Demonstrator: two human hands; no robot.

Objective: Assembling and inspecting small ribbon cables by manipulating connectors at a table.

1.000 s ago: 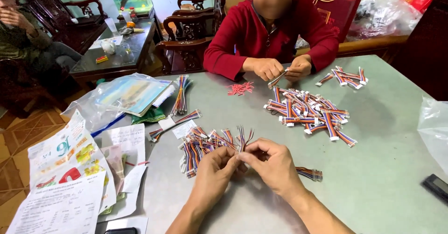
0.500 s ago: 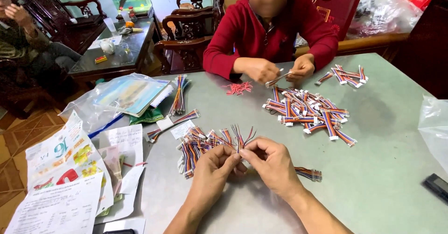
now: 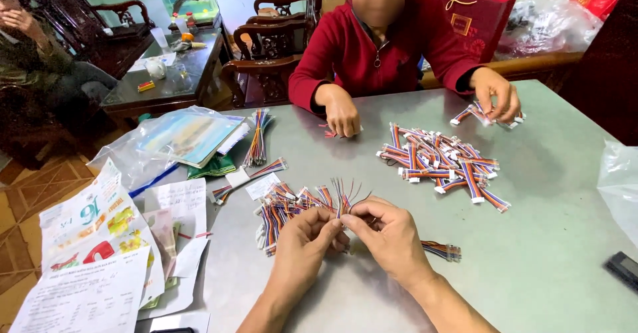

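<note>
Lower centre: left hand (image 3: 307, 243) and right hand (image 3: 387, 234) pinch one multicoloured wire bundle (image 3: 343, 200); unsorted wire pile (image 3: 286, 207) remains on bench (image 3: 545, 240)

Lower ends of the wire bundle (image 3: 343, 203) buried between left hand (image 3: 307, 241) and right hand (image 3: 391, 238), grip itself unreadable. Dark device (image 3: 623, 268) clipped by the right edge. Clear bag (image 3: 619, 183) cut off too. Paper sheets (image 3: 80, 300) running off bottom-left.
</note>
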